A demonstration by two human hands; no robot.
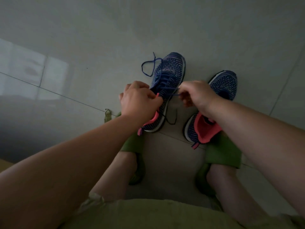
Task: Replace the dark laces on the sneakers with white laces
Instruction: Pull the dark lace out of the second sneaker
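Dark blue lace (pixel 149 66), thin, limp, light; still threaded in centre-frame knit sneaker (pixel 168 80). Left hand (pixel 138 100) grips the collar; right hand (pixel 196 95) pinches a strand. Best taken near eyelets.

Colours, sneakers and floor
You've got two navy knit sneakers (pixel 171 70) with pale dashed stripes, coral-pink linings, dark blue lace (pixel 149 67); olive-green slides (pixel 222 153), pale grey-green floor tiles (pixel 99 30).
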